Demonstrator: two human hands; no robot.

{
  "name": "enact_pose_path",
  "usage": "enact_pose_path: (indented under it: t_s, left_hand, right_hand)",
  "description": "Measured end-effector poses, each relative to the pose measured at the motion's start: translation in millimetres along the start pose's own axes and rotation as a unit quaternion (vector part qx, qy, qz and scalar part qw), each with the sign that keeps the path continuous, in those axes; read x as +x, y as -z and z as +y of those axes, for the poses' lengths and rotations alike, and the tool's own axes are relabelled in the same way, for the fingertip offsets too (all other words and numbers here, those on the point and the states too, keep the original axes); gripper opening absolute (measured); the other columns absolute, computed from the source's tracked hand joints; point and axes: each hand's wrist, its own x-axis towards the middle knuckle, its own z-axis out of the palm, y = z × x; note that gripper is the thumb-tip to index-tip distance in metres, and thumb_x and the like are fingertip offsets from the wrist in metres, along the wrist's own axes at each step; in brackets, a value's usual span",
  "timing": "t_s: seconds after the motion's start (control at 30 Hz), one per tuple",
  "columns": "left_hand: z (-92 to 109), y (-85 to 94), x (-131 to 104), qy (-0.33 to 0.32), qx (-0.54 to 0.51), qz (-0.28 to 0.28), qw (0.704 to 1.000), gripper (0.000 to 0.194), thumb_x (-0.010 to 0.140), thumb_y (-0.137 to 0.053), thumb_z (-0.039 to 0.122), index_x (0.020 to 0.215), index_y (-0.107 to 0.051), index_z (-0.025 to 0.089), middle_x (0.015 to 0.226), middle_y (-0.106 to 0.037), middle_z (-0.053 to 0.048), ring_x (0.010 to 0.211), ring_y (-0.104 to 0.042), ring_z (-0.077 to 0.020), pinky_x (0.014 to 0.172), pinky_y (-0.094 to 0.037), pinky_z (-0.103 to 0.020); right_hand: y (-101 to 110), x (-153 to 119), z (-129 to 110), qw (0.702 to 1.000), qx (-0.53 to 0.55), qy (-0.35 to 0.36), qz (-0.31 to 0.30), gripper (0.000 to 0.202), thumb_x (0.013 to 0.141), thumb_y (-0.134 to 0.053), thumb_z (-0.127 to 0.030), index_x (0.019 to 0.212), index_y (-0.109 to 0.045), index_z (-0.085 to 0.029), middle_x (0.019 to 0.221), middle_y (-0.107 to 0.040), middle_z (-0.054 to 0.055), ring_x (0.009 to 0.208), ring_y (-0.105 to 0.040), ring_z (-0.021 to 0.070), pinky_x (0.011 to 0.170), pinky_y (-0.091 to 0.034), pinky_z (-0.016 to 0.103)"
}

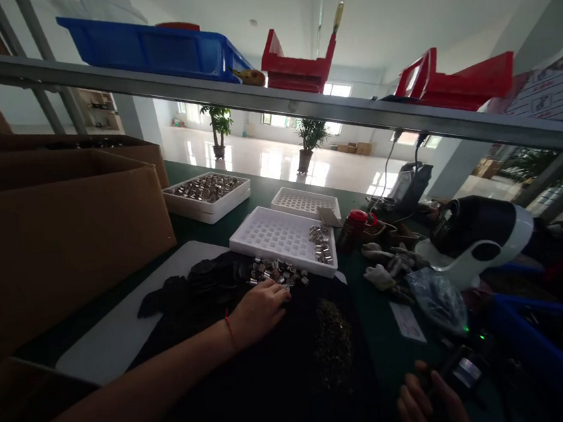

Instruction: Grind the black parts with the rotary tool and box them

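My left hand (262, 310) reaches over a black cloth (219, 385), with its fingers bent together at the near edge of a pile of small shiny metal cylinders (275, 272). What its fingertips pinch, if anything, is hidden. Just behind the pile, a white tray (259, 240) with rows of holes has several metal cylinders (320, 244) at its right end. At the lower right, my right hand (427, 400) is in shadow, its fingers and thumb curled; the space between them is too dark to make out. Tiny brass-coloured pieces (333, 343) lie heaped on the cloth between the hands.
A cardboard box (68, 240) borders the left side. Behind stand a tray full of cylinders (211, 208) and another holed tray (305, 198). On the right are a red can (354, 230), a white-and-black device (485, 236) and a blue bin (531, 339). A shelf (178, 91) crosses above.
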Motion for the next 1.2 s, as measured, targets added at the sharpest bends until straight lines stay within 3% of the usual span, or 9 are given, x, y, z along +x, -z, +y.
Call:
enact_pose_path:
  t_s: [0.13, 0.23, 0.33, 0.43, 0.53, 0.63, 0.73, 0.87, 1.2]
  left_hand:
    - [5, -12.8, 15, 0.014, 0.032, -0.011, 0.999, 0.015, 0.106, -0.074, 0.027, 0.116, -0.073, 0.016, 0.122, -0.074, -0.008, 0.11, -0.074, -0.0276, 0.097, -0.061, -0.05]
    - [10, -11.3, 10, 0.023, 0.028, -0.012, 0.999, 0.006, 0.103, -0.075, 0.02, 0.106, -0.074, 0.015, 0.114, -0.075, -0.007, 0.108, -0.073, -0.028, 0.098, -0.059, -0.05]
    - [25, -4.3, -11, 0.016, -0.008, -0.007, 1.0, 0.01, 0.092, -0.078, 0.008, 0.093, -0.074, 0.017, 0.102, -0.077, -0.007, 0.102, -0.072, -0.0274, 0.097, -0.059, -0.044]
    - [52, -3.2, -45, 0.005, -0.067, 0.01, 0.998, 0.021, 0.084, -0.081, 0.008, 0.098, -0.074, 0.023, 0.103, -0.078, -0.002, 0.097, -0.074, -0.0226, 0.089, -0.061, -0.031]
    - [79, -14.8, -79, 0.003, -0.133, 0.047, 0.99, 0.025, 0.083, -0.076, 0.006, 0.098, -0.072, 0.025, 0.099, -0.079, 0.0, 0.091, -0.074, -0.0199, 0.082, -0.062, -0.028]
    - [94, -32.9, -103, 0.023, -0.198, 0.132, 0.971, 0.027, 0.086, -0.07, 0.006, 0.101, -0.068, 0.027, 0.096, -0.079, 0.001, 0.09, -0.074, -0.0229, 0.082, -0.061, -0.034]
    - [98, -46.8, -114, 0.063, -0.202, 0.184, 0.96, 0.041, 0.088, -0.068, 0.008, 0.122, -0.064, 0.031, 0.101, -0.079, -0.001, 0.096, -0.075, -0.0269, 0.088, -0.062, -0.04]
    - [97, -53.2, -119, 0.091, -0.202, 0.17, 0.96, 0.067, 0.085, -0.072, 0.008, 0.145, -0.052, 0.033, 0.106, -0.078, -0.001, 0.101, -0.074, -0.0289, 0.094, -0.063, -0.043]
    - [98, -48.3, -116, 0.089, -0.23, 0.137, 0.959, 0.079, 0.08, -0.067, 0.004, 0.148, -0.046, 0.038, 0.104, -0.076, 0.0, 0.101, -0.075, -0.0284, 0.097, -0.063, -0.046]
  right_hand:
    - [-16, -11, -1, 1.0, 0.008, 0.019, 0.011, 0.034, 0.082, -0.088, -0.046, 0.1, -0.069, -0.025, 0.061, -0.048, -0.011, 0.041, -0.043, 0.0055, 0.041, -0.041, 0.02]
    - [-24, -15, -2, 0.999, 0.013, 0.025, 0.027, 0.035, 0.079, -0.09, -0.045, 0.098, -0.068, -0.024, 0.06, -0.046, -0.011, 0.04, -0.04, 0.0052, 0.04, -0.039, 0.019]
    - [-30, -18, -4, 0.999, 0.015, 0.023, 0.036, 0.036, 0.078, -0.091, -0.044, 0.097, -0.068, -0.024, 0.06, -0.046, -0.012, 0.041, -0.04, 0.0051, 0.041, -0.039, 0.019]
    - [-35, -21, -5, 0.999, 0.015, 0.024, 0.039, 0.036, 0.078, -0.091, -0.043, 0.097, -0.068, -0.024, 0.061, -0.047, -0.011, 0.041, -0.04, 0.0047, 0.041, -0.04, 0.018]
    - [-38, -23, -6, 0.998, 0.014, 0.024, 0.049, 0.037, 0.076, -0.092, -0.043, 0.096, -0.068, -0.023, 0.06, -0.046, -0.011, 0.041, -0.04, 0.0046, 0.041, -0.04, 0.018]
    - [-39, -24, -6, 0.998, 0.014, 0.027, 0.048, 0.036, 0.077, -0.092, -0.041, 0.097, -0.068, -0.023, 0.061, -0.047, -0.011, 0.041, -0.04, 0.0046, 0.041, -0.041, 0.018]
    - [-39, -23, -6, 0.998, 0.014, 0.032, 0.047, 0.038, 0.075, -0.093, -0.041, 0.097, -0.068, -0.023, 0.06, -0.048, -0.011, 0.041, -0.04, 0.0047, 0.04, -0.041, 0.018]
    - [-39, -23, -6, 0.998, 0.014, 0.03, 0.052, 0.037, 0.077, -0.092, -0.042, 0.097, -0.068, -0.023, 0.061, -0.047, -0.011, 0.041, -0.039, 0.0046, 0.04, -0.04, 0.018]
    - [-34, -22, -6, 0.998, 0.012, 0.022, 0.052, 0.037, 0.077, -0.091, -0.042, 0.099, -0.067, -0.024, 0.061, -0.046, -0.011, 0.042, -0.04, 0.005, 0.041, -0.041, 0.018]
